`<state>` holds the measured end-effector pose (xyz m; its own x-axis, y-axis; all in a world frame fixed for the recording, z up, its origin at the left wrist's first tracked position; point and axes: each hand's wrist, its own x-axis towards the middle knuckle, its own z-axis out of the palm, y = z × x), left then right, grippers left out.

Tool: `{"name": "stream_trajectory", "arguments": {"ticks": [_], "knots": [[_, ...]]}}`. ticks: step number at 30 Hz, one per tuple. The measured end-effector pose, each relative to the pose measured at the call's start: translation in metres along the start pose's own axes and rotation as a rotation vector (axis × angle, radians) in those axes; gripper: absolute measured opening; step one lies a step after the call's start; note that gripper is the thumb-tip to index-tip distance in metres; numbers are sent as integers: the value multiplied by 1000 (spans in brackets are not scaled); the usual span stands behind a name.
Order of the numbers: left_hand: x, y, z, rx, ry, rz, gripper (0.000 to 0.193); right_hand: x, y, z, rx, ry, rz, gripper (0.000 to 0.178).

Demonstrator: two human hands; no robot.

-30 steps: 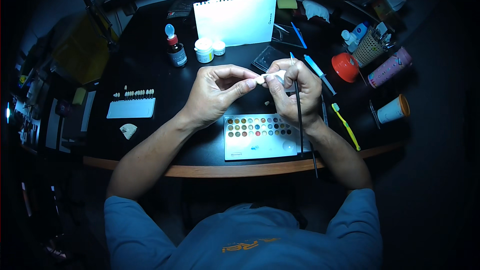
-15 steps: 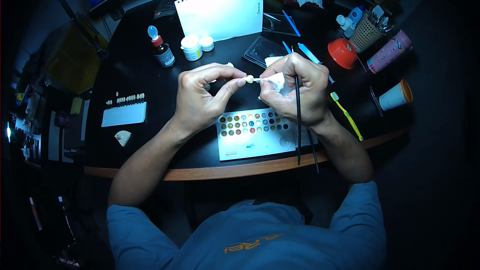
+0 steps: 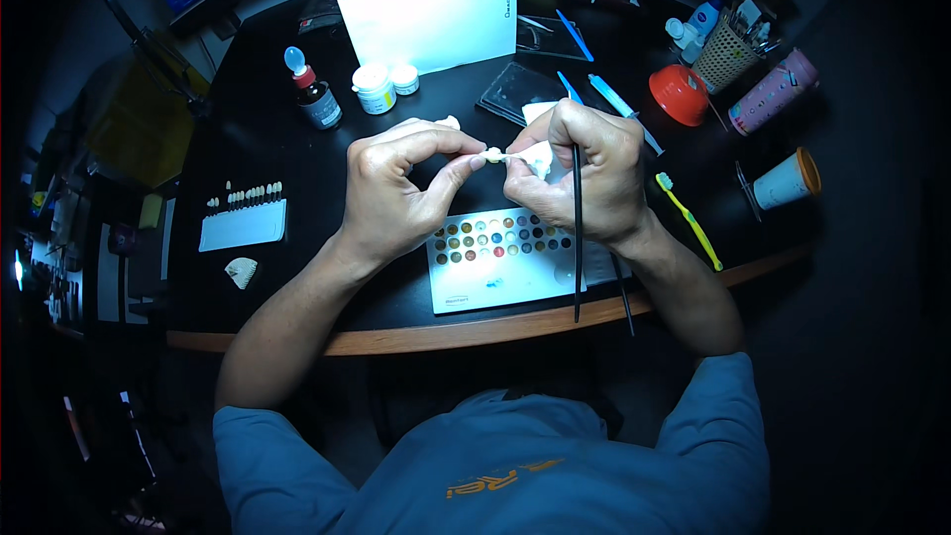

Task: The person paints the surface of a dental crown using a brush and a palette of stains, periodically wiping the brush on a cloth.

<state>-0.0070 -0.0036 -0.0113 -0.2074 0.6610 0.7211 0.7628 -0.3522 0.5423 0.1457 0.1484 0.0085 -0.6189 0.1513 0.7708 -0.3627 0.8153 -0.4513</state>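
Note:
My left hand (image 3: pixel 401 173) pinches a small cream tooth-shaped piece (image 3: pixel 493 155) between thumb and forefinger. My right hand (image 3: pixel 591 168) is closed on a thin dark-handled brush (image 3: pixel 578 267), whose handle slants down past the palm. From its thumb and forefinger a thin pale tip meets the tooth-shaped piece; I cannot make out whether this belongs to the brush. White tissue (image 3: pixel 540 157) shows by the right fingers. Below both hands lies a white palette (image 3: pixel 466 292) with rows of small round coloured wells.
Left are tooth-shade tabs in a white holder (image 3: pixel 243 226), a fan-shaped card (image 3: pixel 241 272) and a dropper bottle (image 3: pixel 317 102). White jars (image 3: pixel 373 91) and a spiral pad (image 3: pixel 431 20) stand behind. Right are a toothbrush (image 3: pixel 690 223), red bowl (image 3: pixel 679 96), cup (image 3: pixel 783 185) and pink bottle (image 3: pixel 775 94).
My right hand has shifted slightly left, and the brush handle has swung a little left with it. My left hand still pinches the tooth-shaped piece. The view has tilted slightly.

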Motion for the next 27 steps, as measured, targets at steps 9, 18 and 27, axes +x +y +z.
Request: {"name": "stream_trajectory", "arguments": {"ticks": [9, 18, 27], "knots": [[-1, -3, 1, -1, -3, 28, 6, 1, 1, -2, -45, -63, -22, 35], [-3, -4, 1, -3, -2, 23, 6, 3, 0, -1, -35, -35, -47, 22], [-1, -1, -1, -14, -81, -23, 9, 1, 0, -1, -68, -52, -46, 24]]}}
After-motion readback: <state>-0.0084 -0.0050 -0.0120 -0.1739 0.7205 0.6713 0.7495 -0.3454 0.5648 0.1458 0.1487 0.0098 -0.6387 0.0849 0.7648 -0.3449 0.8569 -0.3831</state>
